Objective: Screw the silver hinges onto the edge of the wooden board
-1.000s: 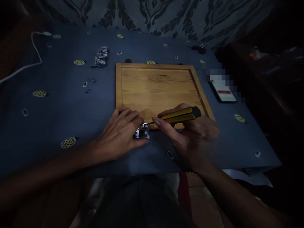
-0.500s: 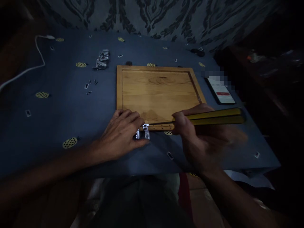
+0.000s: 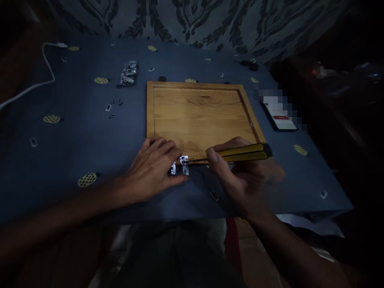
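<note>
Grip: right hand [image 3: 244, 176] closed round yellow-and-black screwdriver [image 3: 244, 153], tip at metal hinge [image 3: 185, 169]; left hand [image 3: 153, 166] clamped on hinge at near edge of framed wooden panel [image 3: 198, 120]; loose screws [image 3: 119, 102] and metal fittings [image 3: 129, 75] lie left of panel on blue tablecloth [image 3: 75, 148]

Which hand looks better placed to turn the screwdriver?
Probably the right hand: it grips the screwdriver, tip at the metal piece, while the left hand steadies that piece at the wooden board's edge.

It's dim in here, the far right almost black. The hinge [image 3: 185, 170] glints, the right hand [image 3: 246, 174] blurs at its outer edge, and coarse pixels mask the phone [image 3: 283, 120] top.
</note>
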A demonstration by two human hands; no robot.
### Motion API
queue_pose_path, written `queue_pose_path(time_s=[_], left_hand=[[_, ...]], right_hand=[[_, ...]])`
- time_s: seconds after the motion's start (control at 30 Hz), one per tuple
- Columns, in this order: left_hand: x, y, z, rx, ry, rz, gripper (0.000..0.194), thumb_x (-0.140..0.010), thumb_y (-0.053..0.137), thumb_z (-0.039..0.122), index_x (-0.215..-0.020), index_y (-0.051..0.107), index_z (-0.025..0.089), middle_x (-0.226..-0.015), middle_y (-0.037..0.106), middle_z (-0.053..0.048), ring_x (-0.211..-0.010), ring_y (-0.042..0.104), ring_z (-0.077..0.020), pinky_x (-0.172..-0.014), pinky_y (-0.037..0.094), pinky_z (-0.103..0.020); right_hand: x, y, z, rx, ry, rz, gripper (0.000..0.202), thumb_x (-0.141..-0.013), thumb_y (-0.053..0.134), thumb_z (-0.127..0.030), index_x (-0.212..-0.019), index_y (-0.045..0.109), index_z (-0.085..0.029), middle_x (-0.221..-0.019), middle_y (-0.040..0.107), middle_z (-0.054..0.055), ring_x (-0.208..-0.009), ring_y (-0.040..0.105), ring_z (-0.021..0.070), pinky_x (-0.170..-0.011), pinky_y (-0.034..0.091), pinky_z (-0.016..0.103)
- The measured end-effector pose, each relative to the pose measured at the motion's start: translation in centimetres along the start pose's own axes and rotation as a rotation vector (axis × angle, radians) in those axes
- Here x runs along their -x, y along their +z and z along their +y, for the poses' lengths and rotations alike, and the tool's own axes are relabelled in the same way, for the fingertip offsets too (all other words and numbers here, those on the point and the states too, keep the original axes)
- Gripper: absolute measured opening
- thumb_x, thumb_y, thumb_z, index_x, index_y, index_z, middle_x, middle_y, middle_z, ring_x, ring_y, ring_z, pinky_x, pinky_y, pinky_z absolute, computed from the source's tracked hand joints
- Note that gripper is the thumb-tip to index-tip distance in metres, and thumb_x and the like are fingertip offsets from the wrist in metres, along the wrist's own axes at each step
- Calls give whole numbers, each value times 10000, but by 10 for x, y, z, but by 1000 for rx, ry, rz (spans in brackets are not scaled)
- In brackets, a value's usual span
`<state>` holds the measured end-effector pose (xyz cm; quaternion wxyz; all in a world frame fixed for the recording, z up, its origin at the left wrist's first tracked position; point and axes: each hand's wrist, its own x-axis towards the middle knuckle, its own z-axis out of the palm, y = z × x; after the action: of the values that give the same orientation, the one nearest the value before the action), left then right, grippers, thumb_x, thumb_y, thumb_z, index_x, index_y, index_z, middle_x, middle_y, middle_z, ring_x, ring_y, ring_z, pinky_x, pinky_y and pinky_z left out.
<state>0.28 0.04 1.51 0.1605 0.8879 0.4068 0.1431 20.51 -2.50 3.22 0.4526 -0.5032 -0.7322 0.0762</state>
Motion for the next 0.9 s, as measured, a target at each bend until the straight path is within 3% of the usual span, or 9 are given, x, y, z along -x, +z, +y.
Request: queue_pose_path(time_s=[0.4,0.6,0.73,0.9], left_hand=[[0,-2,0,-6,9,-19,372,-904,748,490,-1070,662,168,-1064,694,-67,-1065,607,-287,-962,413,-447],[-3,-21,-1,40,1,-76,468,-848,799,535,-1099,643,172,-1092,671,-59,-1086,599,-274,-927,444,-403],[-2,-37,-3,-6,-18,-71,463,-820,817,555,-1012,632,178,-1055,653,-49,-1034,596,-272,-866,440,-399],[1,-37,-3,-84,-3,-113,439,-830,806,548,-1019,645,186,-1032,645,-48,-1015,583,-272,-853,428,-401]], right_hand=[[-7,1,-2,49,-105,-39,145,-958,665,-252,-821,620,-271,-712,732,0,-611,684,175,-529,487,331],[-11,-3,-7,106,-203,-56,185,-964,661,-217,-788,608,-241,-672,707,-11,-511,599,130,-488,411,296],[-13,-4,-8,114,-224,-60,184,-964,659,-200,-793,599,-232,-655,692,-20,-470,558,110,-454,375,280],[-11,-2,-5,66,-168,-50,191,-957,673,-248,-778,608,-243,-658,673,-10,-535,611,146,-504,427,298]])
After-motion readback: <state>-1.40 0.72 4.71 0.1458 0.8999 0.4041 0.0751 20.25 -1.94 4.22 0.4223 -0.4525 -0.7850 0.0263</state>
